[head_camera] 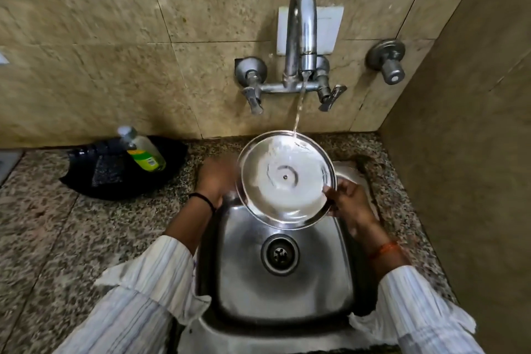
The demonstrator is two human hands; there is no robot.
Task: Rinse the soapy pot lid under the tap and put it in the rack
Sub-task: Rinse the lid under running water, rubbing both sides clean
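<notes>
Steel lid [286,181] tilted over the sink [287,290], tap [301,34] stream striking its far rim, right hand [349,205] gripping its right edge, left hand [217,178] blurred at its left edge, soap bottle [142,149] in a black tray [120,181] on the tabletop [57,224] to the left.

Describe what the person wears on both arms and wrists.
Both arms wear loose, pale white sleeves with thin bluish-grey stripes, pushed up the forearms, with wide, rumpled cuffs. The left wrist carries a thin black band. The right wrist carries an orange-red thread band. The left hand and right hand are bare; no rings or gloves are discernible.
</notes>
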